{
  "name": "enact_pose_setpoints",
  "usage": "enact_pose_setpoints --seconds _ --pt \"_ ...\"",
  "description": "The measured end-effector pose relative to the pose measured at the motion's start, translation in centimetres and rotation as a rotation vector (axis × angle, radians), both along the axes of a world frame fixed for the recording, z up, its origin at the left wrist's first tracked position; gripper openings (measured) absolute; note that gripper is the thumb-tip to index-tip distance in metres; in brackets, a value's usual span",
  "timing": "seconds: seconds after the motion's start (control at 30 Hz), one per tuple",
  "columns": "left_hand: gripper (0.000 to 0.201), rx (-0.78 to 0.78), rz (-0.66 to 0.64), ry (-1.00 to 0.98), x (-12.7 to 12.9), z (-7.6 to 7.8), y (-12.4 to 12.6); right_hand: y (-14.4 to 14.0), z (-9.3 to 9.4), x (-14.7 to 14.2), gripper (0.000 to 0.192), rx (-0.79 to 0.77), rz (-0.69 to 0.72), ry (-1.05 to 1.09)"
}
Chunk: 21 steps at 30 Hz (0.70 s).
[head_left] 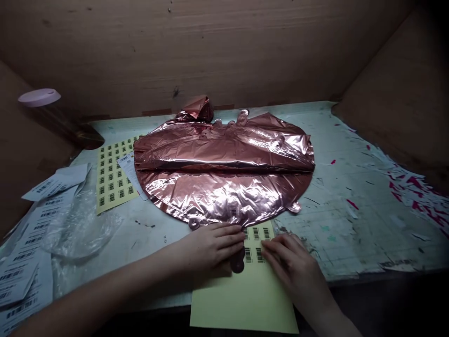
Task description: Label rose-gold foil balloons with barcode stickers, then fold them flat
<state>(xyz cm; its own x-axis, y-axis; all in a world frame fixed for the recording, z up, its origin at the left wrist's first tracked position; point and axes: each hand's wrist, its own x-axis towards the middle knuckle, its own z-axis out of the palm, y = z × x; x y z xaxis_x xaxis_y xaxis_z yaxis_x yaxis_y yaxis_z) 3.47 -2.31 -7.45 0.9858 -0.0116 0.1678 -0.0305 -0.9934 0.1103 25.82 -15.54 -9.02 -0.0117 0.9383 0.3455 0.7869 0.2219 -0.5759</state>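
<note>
- Pale yellow label sheet [245, 299] lying at the near edge of the worktop [351, 224], hanging over that edge towards the camera; only a few black barcode stickers [255, 243] left at its far end, the rest peeled bare.
- Left hand [210, 248] pressed flat on the sheet's far left corner, fingers stretched out towards the barcodes, gripping nothing visible; thumb tucked under and hard to make out.
- Right hand [291, 264] resting on the sheet's right side, fingertips at the barcode stickers; whether a sticker is pinched cannot be told, as the fingertips hide it.
- Small dark round thing [237, 265] between the two hands, partly covered by the left hand, not identifiable.
- Flat, deflated rose-gold foil balloon [224, 178] just beyond the hands, folded across its middle, its near edge touching the sheet's far end.
- Crumpled foil piece [198, 108] behind the balloon against the brown cardboard wall [210, 47].
- Second yellow sheet full of barcodes [114, 175] left of the balloon, one corner tucked under it.
- Clear plastic bag [80, 229] and white barcode strips [28, 262] further left, cut off by the frame.
- Pink-lidded container [40, 98] far left, body lost in shadow.
</note>
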Motion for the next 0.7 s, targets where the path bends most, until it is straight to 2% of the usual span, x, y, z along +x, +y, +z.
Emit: enact_pose_setpoints --seconds 0.07,0.13,0.2,0.23,0.3,0.37,0.43,0.53,0.6,0.7 --pt "0.033 0.125 -0.084 -0.071 -0.3 0.1 0.3 -0.5 -0.8 -0.6 0.012 0.049 -0.061 -0.009" --pt "0.031 0.206 -0.143 -0.104 -0.3 0.4 0.7 -0.6 -1.3 -1.3 0.012 0.088 -0.133 -0.001" --pt "0.029 0.202 -0.188 -0.147 0.1 0.5 0.9 -0.7 -1.5 -1.6 0.012 0.102 -0.170 0.013" --pt "0.028 0.153 -0.191 -0.178 0.4 0.4 1.0 -0.7 -1.5 -1.7 0.011 0.102 -0.175 0.020" --pt "0.025 -0.055 -0.092 -0.258 1.0 0.1 1.1 -0.8 -1.6 -1.7 0.010 0.093 -0.174 0.032" --pt "0.021 -0.379 0.113 -0.298 1.5 -0.3 1.2 -0.7 -1.5 -1.5 0.008 0.072 -0.170 0.047" --pt "0.017 -0.729 0.311 -0.271 1.9 -0.3 1.5 -0.7 -1.4 -1.4 0.007 0.045 -0.169 0.067" --pt "0.015 -1.200 0.459 -0.176 2.3 0.2 2.3 -0.7 -1.3 -1.3 0.008 0.008 -0.171 0.093" --pt "0.017 -1.409 0.504 -0.100 2.4 0.8 3.2 -0.4 -1.3 -1.3 0.009 -0.033 -0.181 0.111" --pt "0.018 -1.544 0.519 0.039 2.7 1.5 5.1 0.2 -1.4 -1.2 0.013 -0.073 -0.201 0.101"
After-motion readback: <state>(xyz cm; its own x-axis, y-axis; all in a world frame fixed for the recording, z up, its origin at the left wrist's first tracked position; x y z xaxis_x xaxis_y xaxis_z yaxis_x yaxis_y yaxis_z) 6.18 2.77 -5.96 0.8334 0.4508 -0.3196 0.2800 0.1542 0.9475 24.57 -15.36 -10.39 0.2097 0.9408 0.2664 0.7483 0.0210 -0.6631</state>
